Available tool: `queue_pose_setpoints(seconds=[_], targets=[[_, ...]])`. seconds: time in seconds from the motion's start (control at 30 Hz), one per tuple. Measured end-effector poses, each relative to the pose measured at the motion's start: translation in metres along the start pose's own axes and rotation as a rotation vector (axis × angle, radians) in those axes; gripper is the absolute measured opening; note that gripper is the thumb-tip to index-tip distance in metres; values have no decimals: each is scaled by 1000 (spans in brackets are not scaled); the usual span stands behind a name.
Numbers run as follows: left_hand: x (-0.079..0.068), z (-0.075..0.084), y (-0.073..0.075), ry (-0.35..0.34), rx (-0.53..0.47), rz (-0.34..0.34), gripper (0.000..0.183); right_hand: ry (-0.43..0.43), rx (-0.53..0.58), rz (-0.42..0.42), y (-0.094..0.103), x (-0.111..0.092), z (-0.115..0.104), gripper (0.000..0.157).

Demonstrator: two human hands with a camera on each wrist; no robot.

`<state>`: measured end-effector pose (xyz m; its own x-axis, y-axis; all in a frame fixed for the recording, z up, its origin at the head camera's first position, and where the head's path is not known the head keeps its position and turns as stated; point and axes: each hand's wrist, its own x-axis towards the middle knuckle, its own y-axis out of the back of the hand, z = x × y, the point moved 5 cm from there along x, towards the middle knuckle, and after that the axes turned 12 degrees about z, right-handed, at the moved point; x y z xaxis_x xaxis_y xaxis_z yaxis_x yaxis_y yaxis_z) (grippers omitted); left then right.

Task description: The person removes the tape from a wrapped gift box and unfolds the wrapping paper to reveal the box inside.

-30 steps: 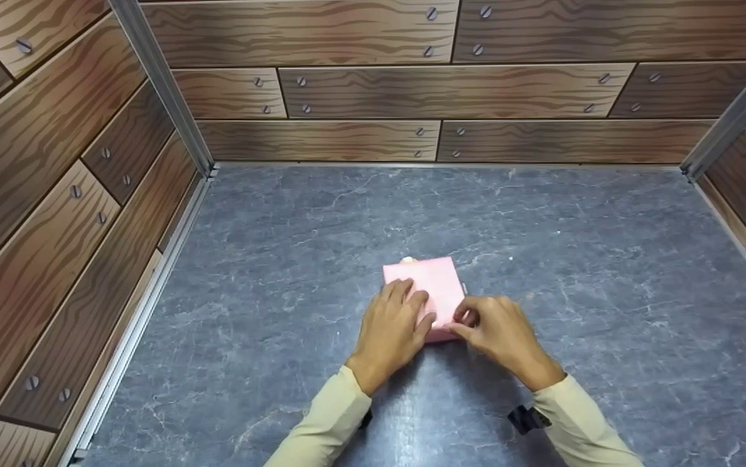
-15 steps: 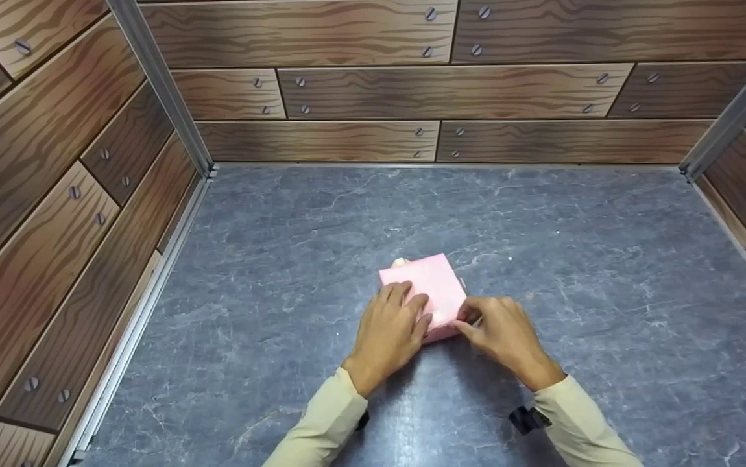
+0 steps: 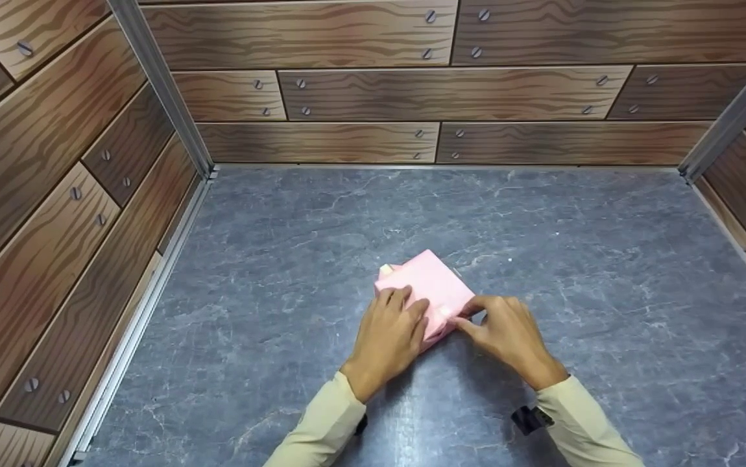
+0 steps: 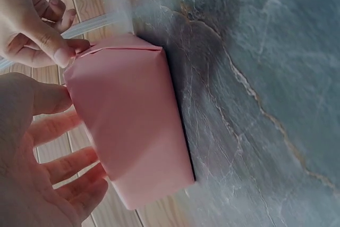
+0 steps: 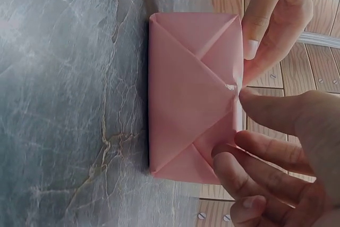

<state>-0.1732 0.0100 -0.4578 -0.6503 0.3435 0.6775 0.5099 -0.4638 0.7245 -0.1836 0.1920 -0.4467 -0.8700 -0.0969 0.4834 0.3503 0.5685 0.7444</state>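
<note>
A box wrapped in pink paper (image 3: pixel 430 282) sits on the grey floor, turned at an angle in the head view. Its near end shows triangular folded flaps (image 5: pixel 191 97) in the right wrist view. My left hand (image 3: pixel 387 334) rests on the top, fingers loosely spread. At the near right edge, my right hand (image 3: pixel 506 334) pinches the wrapping paper between thumb and forefinger, beside the tip of the end flap. A small cream-coloured piece (image 3: pixel 386 271) pokes out at the box's far left corner; what it is cannot be told.
Grey marbled floor (image 3: pixel 308 259) surrounds the box. Wood-plank-patterned walls (image 3: pixel 360 94) stand at the back and both sides, with metal strips along their edges. Dark devices (image 3: pixel 531 420) are worn at the wrists.
The pink box has turned counterclockwise as seen from above, its far right corner swinging to the left. Both hands have stayed nearly in place on it.
</note>
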Motion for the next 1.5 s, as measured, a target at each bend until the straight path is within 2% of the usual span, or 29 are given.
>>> queue_pose_setpoints(seconds=[0.17, 0.67, 1.03, 1.2, 1.5], targets=[[-1, 2, 1, -15, 6, 9, 22, -15, -10, 10, -1, 0, 2, 25], [-2, 7, 1, 13, -10, -13, 20, -67, -12, 2, -7, 0, 7, 49], [-2, 9, -1, -1, -22, -13, 17, -57, 46, -7, -8, 0, 8, 38], [0, 7, 0, 14, -58, -19, 19, -70, 74, -29, -10, 2, 10, 38], [3, 0, -3, 45, -105, -98, 28, -74, 118, -39, -12, 5, 12, 36]])
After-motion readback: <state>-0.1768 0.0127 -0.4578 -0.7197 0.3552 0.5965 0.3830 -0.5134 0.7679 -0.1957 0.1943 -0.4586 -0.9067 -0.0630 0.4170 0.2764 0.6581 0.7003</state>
